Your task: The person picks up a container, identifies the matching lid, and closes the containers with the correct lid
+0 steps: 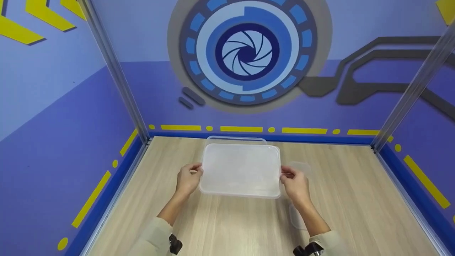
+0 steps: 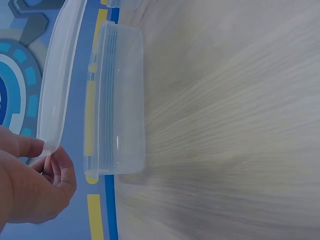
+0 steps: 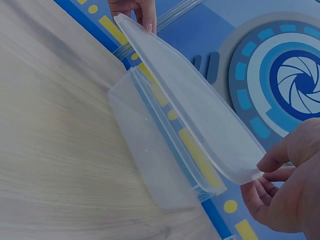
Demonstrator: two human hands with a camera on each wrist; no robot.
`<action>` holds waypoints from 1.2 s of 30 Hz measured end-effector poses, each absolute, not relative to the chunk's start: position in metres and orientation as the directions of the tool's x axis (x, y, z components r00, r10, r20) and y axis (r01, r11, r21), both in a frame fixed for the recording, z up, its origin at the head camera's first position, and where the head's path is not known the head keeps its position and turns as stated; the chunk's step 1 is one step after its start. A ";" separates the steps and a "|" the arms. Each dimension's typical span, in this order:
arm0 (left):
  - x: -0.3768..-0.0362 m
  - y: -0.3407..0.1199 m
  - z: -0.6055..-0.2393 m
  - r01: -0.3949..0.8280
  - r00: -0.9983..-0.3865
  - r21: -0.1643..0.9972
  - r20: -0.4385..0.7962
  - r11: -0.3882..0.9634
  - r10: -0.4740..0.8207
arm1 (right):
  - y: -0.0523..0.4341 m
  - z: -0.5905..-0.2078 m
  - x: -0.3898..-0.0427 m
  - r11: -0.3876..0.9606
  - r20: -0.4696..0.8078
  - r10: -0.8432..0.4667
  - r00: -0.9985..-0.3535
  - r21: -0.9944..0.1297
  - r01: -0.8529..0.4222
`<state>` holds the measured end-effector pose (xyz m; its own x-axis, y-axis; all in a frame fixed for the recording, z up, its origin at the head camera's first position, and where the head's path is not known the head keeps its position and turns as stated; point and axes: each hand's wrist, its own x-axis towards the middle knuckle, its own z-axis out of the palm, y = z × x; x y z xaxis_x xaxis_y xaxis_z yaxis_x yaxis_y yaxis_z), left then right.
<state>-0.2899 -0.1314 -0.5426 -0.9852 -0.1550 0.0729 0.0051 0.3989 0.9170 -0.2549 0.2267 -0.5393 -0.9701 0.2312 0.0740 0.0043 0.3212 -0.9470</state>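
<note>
A translucent rectangular plastic lid (image 1: pixel 240 170) hovers flat over the wooden table, held at both short ends. My left hand (image 1: pixel 189 177) pinches its left edge and my right hand (image 1: pixel 294 182) pinches its right edge. Under and behind the lid stands a clear plastic container (image 1: pixel 236 139), with only its far rim showing in the head view. The left wrist view shows the lid (image 2: pixel 59 80) lifted clear of the container (image 2: pixel 119 100), near my left hand (image 2: pixel 35 185). In the right wrist view the lid (image 3: pixel 187 105) tilts above the open container (image 3: pixel 155 160), gripped by my right hand (image 3: pixel 287 185).
A second small clear lid or tray (image 1: pixel 302 193) lies on the table beneath my right wrist. The wooden table (image 1: pixel 355 199) is enclosed by purple walls with yellow markings on the left, back and right. Metal posts (image 1: pixel 117 71) stand at the back corners.
</note>
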 end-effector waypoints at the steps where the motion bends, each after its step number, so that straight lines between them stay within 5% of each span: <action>1: -0.290 -0.132 -0.543 0.003 -0.984 0.918 0.073 0.397 -0.161 | 0.227 -0.539 -0.255 0.324 0.076 0.230 -0.970 -0.946 0.003; 15: -0.300 -0.128 -0.534 0.007 -0.978 0.933 0.082 0.360 -0.192 | 0.226 -0.532 -0.264 0.405 0.109 0.237 -0.965 -0.914 -0.004; 36: -0.339 -0.123 -0.508 0.054 -0.959 0.938 0.144 0.342 -0.246 | 0.227 -0.507 -0.292 0.350 0.109 0.205 -0.973 -0.936 -0.031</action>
<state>-0.3388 -0.1228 -0.5076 -0.9586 -0.2456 0.1442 0.0537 0.3415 0.9383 -0.2921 0.2272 -0.5073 -0.9726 0.2051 0.1094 -0.0313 0.3504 -0.9361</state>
